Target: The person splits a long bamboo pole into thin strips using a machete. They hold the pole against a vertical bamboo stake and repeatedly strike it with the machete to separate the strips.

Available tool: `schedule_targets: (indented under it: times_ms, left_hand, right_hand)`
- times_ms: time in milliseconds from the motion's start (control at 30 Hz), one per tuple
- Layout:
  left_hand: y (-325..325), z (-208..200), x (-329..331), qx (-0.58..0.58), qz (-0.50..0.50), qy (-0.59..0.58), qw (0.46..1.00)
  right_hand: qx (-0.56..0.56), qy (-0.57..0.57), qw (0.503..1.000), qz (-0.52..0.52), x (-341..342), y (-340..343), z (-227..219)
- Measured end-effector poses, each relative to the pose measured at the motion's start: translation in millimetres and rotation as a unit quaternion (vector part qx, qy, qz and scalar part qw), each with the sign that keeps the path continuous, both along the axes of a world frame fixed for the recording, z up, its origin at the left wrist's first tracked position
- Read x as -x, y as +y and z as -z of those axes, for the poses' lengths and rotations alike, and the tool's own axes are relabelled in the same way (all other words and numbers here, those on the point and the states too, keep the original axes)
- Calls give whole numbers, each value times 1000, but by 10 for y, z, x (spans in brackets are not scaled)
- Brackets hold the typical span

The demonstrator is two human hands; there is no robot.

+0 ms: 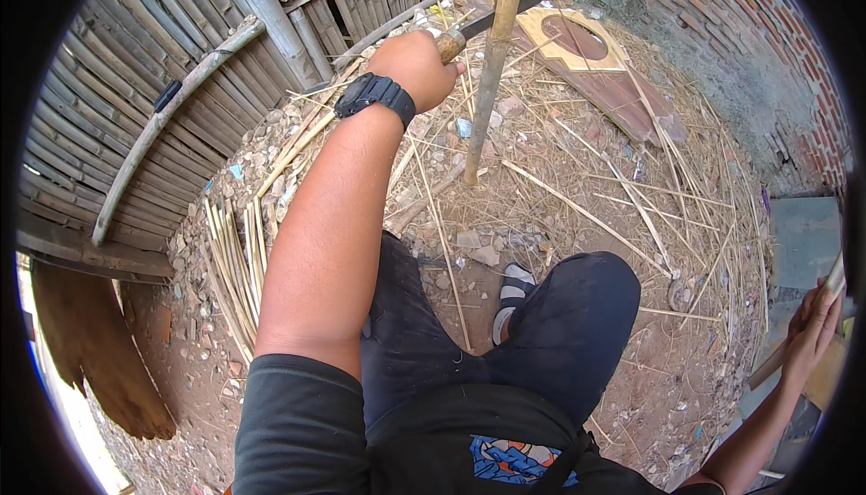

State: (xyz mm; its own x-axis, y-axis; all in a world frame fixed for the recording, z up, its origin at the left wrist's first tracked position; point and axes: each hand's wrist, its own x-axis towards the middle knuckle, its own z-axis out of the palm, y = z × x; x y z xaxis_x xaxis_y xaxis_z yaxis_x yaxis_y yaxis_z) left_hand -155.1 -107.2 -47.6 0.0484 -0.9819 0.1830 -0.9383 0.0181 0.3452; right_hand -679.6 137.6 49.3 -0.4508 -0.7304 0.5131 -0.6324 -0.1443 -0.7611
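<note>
My left hand [413, 64], with a black watch on its wrist, is stretched far forward and closed round the wooden handle of a machete [481, 26]. Its dark blade points to the right and passes behind an upright bamboo pole [492, 75], whose lower end meets the littered ground. I cannot tell whether blade and pole touch. Out at the right edge, my right hand [812, 328] is wrapped round a length of bamboo [835, 280], partly cut off by the picture's rim.
Split bamboo strips [236, 265] lie bundled at left; loose strips [586, 211] scatter over rubble and straw. A brown board [645, 116] carries a yellow wooden frame with a round hole [582, 39]. A bamboo wall [180, 53] stands left, a brick wall [767, 44] right.
</note>
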Motion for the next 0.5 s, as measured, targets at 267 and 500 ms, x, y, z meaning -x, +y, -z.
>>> schedule_targets:
  times_ms: [267, 500]
  left_hand:
    - [-31, 18, 38, 10, 4, -7, 1000]
    - [-65, 12, 98, 23, 28, -7, 999]
  right_hand:
    - [10, 2, 998, -69, -274, -292, 774]
    - [-283, 204, 935, -63, -317, 36, 924]
